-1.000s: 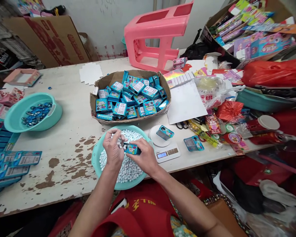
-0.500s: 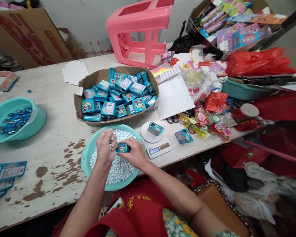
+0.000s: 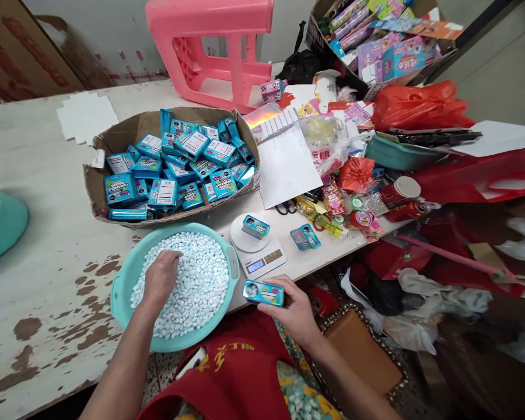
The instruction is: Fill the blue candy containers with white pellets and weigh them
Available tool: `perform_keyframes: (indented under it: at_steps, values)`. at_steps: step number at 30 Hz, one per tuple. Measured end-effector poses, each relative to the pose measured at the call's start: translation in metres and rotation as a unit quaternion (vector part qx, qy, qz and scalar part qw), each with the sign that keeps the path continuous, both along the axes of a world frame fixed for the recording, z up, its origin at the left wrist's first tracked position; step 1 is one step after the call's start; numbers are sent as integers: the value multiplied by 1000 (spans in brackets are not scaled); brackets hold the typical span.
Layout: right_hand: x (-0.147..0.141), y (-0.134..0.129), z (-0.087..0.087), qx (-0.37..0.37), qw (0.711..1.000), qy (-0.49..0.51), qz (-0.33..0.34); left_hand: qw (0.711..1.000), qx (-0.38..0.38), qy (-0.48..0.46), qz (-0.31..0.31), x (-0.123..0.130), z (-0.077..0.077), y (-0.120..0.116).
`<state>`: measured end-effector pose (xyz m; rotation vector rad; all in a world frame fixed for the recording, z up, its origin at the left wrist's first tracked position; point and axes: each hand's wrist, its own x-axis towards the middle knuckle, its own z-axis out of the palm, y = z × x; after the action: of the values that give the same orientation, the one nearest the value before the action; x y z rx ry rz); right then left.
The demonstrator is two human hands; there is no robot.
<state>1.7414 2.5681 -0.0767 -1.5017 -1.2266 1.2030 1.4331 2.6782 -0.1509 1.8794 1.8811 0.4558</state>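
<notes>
in right hand (image 3: 295, 309): glossy printed box (image 3: 269, 295). under left hand (image 3: 161, 277): matt pellets (image 3: 201, 286), smooth plastic basin (image 3: 181, 344). beyond left hand: rough cardboard carton (image 3: 97, 189). past right hand: smooth plastic scale (image 3: 269, 265). bench (image 3: 48, 251): worn, patchy.

The stained white bench (image 3: 65, 192) carries a cardboard box (image 3: 131, 129), a turquoise basin (image 3: 121, 289), 1 scale (image 3: 265, 262), a blue pack (image 3: 305, 237) and 1 pink stool (image 3: 235, 67).

Light is soft; the lower right blurs.

Below the bare fingers (image 3: 287, 284), a red apron (image 3: 245, 382) with yellow characters (image 3: 220, 358) covers a yellow, white and green flowered garment (image 3: 304, 396).
</notes>
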Motion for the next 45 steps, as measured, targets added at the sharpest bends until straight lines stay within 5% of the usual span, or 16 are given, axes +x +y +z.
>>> perform_keyframes:
  at_steps: [7, 11, 14, 17, 21, 24, 27, 30, 34, 38, 45]
  values:
    - [52, -7, -35, -13, 989, -63, -136, 993, -64, 97, -32, 17, 28, 29]
    - [63, 9, -46, 8, 984, -49, -171, 990, 29, -67, -120, 90, 40, 59]
    - [64, 28, -49, 8, 983, -60, -176, 956, 6, -172, -238, 154, 31, 85]
    - [58, 55, -53, 40, 980, -98, -171, 950, -30, -236, -200, 179, 27, 102]
    - [41, 100, -68, 111, 978, -118, -135, 940, 47, -336, -12, 139, 52, 96]
    - [23, 126, -77, 112, 983, -110, -100, 921, 32, -382, 72, 95, 81, 74]
    - [3, 131, -65, 128, 976, -147, -91, 920, -13, -383, 86, 71, 93, 45]
    - [-19, 116, -36, 162, 972, -163, -48, 899, -62, -427, 76, 70, 85, 16]
    - [-53, 95, 0, 62, 983, -109, 137, 800, -106, -578, 121, 72, 74, -12]
    - [-82, 88, 13, 56, 978, -129, 156, 652, -106, -718, 220, 57, 78, -19]
    - [-106, 86, -10, 49, 967, -173, 183, 583, -88, -735, 334, 41, 64, -18]
